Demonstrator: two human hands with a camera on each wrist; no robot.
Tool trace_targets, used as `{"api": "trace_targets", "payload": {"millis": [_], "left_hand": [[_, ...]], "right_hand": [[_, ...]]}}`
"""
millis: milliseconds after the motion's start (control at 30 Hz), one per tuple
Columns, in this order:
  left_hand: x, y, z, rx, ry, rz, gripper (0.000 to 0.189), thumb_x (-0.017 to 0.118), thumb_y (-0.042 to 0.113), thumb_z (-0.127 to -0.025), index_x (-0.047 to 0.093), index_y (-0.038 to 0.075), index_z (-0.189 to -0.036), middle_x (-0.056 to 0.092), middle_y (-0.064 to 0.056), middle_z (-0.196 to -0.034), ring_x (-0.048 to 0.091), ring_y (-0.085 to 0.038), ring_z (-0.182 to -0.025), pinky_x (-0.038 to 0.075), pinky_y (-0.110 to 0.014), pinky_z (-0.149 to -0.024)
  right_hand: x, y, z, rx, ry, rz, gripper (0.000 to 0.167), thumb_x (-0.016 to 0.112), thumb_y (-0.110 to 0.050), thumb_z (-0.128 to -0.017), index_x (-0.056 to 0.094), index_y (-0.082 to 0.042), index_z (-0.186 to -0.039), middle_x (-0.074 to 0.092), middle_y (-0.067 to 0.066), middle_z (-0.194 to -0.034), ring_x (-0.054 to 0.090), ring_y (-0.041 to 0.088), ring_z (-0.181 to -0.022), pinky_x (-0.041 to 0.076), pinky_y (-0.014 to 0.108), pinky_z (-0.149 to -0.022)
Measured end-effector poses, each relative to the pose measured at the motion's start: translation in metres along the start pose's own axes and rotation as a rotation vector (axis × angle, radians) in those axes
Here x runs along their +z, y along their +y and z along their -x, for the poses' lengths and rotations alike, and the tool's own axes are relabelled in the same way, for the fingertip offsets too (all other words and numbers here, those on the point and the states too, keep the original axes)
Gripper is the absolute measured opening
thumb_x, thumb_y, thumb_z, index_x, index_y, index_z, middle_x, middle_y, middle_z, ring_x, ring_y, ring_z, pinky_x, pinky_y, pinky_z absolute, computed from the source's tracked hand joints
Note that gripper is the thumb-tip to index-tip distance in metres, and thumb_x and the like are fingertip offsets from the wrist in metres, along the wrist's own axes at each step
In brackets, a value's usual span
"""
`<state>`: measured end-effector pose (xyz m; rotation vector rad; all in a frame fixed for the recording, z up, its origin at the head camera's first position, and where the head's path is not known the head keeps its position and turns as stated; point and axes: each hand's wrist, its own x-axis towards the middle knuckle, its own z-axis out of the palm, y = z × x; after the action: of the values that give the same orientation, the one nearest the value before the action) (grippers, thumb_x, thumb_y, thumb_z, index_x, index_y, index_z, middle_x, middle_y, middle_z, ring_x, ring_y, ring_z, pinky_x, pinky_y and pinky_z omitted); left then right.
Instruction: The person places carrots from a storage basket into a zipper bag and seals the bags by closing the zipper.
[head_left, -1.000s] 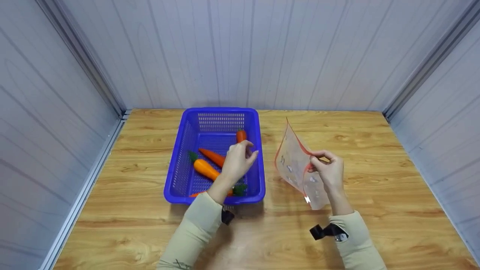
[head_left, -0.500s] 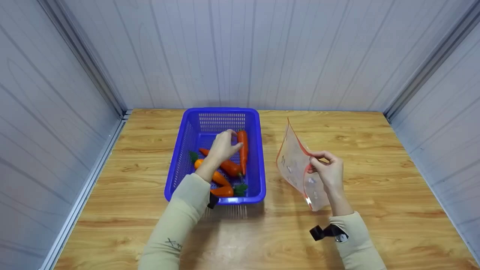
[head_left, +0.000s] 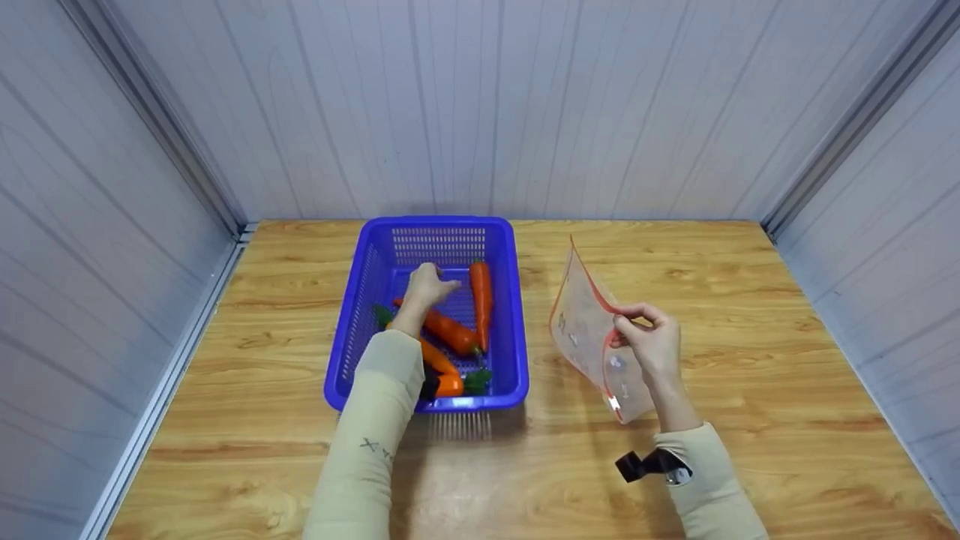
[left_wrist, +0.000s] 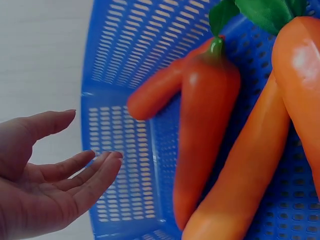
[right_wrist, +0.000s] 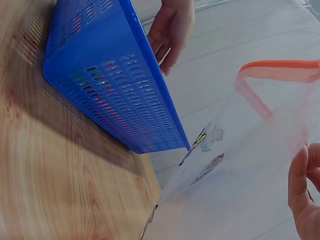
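My left hand (head_left: 426,291) hangs inside the blue basket (head_left: 517,345), above the carrots, its fingers loosely spread and holding nothing. In the left wrist view, a red carrot (left_wrist: 207,100) with a short green stem lies beside that hand, apart from the fingers. Another red carrot (head_left: 481,304) lies along the basket's right wall. Near the front are an orange carrot (left_wrist: 250,175) and an orange carrot (left_wrist: 302,70) with green leaves. My right hand (head_left: 654,341) pinches the red-trimmed edge of a translucent zip bag (head_left: 585,330), which stands partly spread, with a white slider low on its edge.
The basket and the bag are on a wood-grain table (head_left: 750,300), with a gap between them. Pale panel walls (head_left: 480,105) enclose the table at the back and on both sides. A black wrist camera (head_left: 634,466) sits by the right sleeve.
My left hand has moved left within the basket, away from the carrot at the right wall, uncovering it and the middle red one. The right hand and bag have stayed nearly still.
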<state>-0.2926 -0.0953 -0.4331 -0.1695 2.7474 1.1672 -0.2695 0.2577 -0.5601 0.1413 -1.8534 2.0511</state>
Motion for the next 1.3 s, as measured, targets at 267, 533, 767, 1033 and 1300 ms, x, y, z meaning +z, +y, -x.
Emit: {"api": "trace_targets", "payload": {"millis": [267,533,767,1033,1300], "left_hand": [[0.011,-0.006,-0.014,-0.121,-0.029,0.142,0.03,0.065,0.02,-0.079,0.054,-0.004,-0.092,0.056,-0.014,-0.082,0.051,-0.015,-0.051,0.051,-0.033,-0.061],[0.05,-0.035,-0.067,-0.226,-0.122,0.356,0.052,0.067,0.019,-0.078,0.043,-0.007,-0.116,0.055,-0.02,-0.101,0.062,-0.028,-0.066,0.052,-0.035,-0.054],[0.104,-0.087,-0.139,-0.24,-0.162,0.477,0.068,0.071,0.026,-0.074,0.035,-0.007,-0.121,0.055,-0.019,-0.09,0.061,-0.029,-0.063,0.052,-0.038,-0.053],[0.061,-0.01,-0.036,-0.342,-0.186,0.456,0.046,0.054,0.017,-0.087,0.033,-0.003,-0.123,0.048,-0.021,-0.112,0.054,-0.034,-0.096,0.046,-0.042,-0.082],[0.092,-0.039,-0.069,-0.326,-0.228,0.41,0.054,0.063,0.026,-0.08,0.038,0.0,-0.12,0.053,-0.017,-0.094,0.055,-0.03,-0.074,0.05,-0.04,-0.064]], "right_hand": [[-0.006,0.021,-0.004,0.025,0.0,-0.016,0.018,0.069,-0.002,-0.074,0.066,0.004,-0.091,0.056,0.023,-0.073,0.056,0.029,-0.046,0.047,0.04,-0.038],[0.008,-0.027,0.008,0.078,-0.052,-0.068,0.014,0.062,0.005,-0.076,0.066,0.005,-0.09,0.058,0.017,-0.069,0.058,0.023,-0.047,0.049,0.033,-0.041],[-0.006,0.013,-0.003,0.057,-0.035,-0.024,0.018,0.067,-0.001,-0.075,0.066,0.003,-0.093,0.058,0.017,-0.072,0.058,0.025,-0.048,0.048,0.035,-0.04],[-0.008,0.029,-0.003,0.023,-0.002,0.003,0.02,0.069,-0.005,-0.074,0.066,0.003,-0.092,0.055,0.022,-0.075,0.056,0.029,-0.048,0.047,0.038,-0.039],[0.008,-0.028,0.013,0.092,-0.087,-0.093,0.015,0.06,0.006,-0.077,0.064,0.008,-0.092,0.058,0.018,-0.075,0.058,0.024,-0.049,0.049,0.032,-0.042]]}}
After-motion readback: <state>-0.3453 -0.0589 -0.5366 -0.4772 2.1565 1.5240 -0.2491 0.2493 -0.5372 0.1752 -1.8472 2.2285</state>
